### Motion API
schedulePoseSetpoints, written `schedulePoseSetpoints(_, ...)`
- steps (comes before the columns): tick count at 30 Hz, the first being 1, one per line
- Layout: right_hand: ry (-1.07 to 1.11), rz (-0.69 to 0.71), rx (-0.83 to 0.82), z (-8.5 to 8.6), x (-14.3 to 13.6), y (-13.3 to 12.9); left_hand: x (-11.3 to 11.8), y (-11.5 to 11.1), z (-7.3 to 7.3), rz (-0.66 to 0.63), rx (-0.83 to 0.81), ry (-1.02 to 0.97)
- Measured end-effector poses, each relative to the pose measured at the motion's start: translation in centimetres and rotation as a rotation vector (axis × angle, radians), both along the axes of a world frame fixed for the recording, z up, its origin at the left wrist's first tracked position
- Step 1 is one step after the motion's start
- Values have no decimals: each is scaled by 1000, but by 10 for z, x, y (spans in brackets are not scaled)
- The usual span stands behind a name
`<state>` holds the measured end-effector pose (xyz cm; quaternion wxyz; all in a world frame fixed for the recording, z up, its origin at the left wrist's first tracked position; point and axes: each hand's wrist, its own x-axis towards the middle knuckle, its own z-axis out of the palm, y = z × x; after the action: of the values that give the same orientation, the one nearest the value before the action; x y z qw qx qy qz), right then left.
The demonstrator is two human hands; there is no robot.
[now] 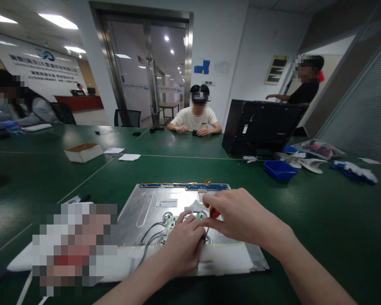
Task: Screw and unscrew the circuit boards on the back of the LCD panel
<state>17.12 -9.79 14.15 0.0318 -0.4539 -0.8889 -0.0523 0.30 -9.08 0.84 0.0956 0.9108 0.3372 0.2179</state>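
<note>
In front of me on the table lies a flat metal display panel with a blue circuit strip along its far edge. A small green circuit board is at its middle, with dark cables leading off to the left. My left hand rests on this board, fingers bent over it and its thumb hidden. Just to the right, my right hand grips a screwdriver by its red handle. The shaft points down at the board's right side; its tip is hidden by my left hand.
A blurred-out item lies left of the panel. Farther off are an open cardboard box, papers, a blue tray, gloves and a large black monitor. A person sits across the table handling a small dark object.
</note>
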Motion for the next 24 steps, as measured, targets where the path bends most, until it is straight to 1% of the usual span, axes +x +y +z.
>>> schedulePoseSetpoints(3,-42,-17,6,-2,-2,3,0,0,0,0,-1,2)
schedulePoseSetpoints(10,69,97,-53,1,0,-2,1,1,-1,4,4,14)
schedulePoseSetpoints(16,-34,-3,-8,2,-2,-1,1,1,0,-9,3,4)
schedulePoseSetpoints(22,36,91,-44,3,3,-2,1,1,1,-4,8,36)
schedulePoseSetpoints(24,22,83,-32,2,2,-2,1,1,1,-5,14,26)
